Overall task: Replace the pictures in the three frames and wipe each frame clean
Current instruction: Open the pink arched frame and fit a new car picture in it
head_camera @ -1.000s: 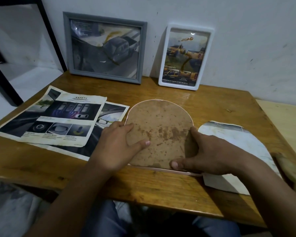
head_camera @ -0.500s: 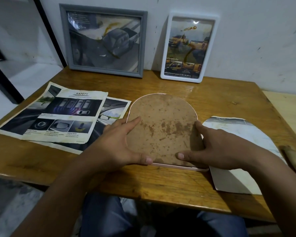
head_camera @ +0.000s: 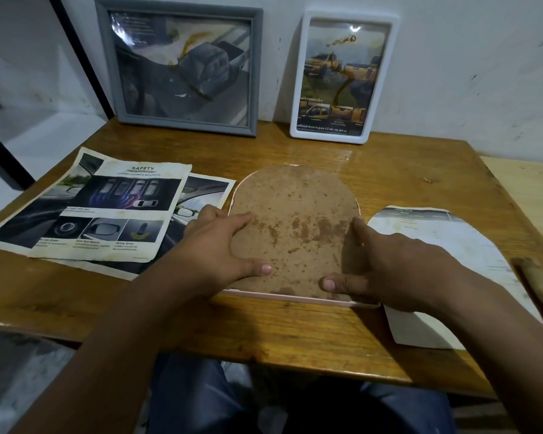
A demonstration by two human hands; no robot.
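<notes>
With both hands, left (head_camera: 213, 255) and right (head_camera: 398, 270), spread flat on the arch-shaped brown backing board (head_camera: 292, 227) at centre, you hold nothing; next, likely press it into its pink frame (head_camera: 298, 297).

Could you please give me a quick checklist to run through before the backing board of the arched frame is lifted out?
1. Arched frame lying face down, flat on the table: ok.
2. Left hand on the brown backing board: ok.
3. Right hand at the board's right edge: ok.
4. Board free of its clips: cannot tell.
5. Arch-shaped cut picture ready beside the frame: ok.
6. Wiping cloth within view: not ok.
</notes>
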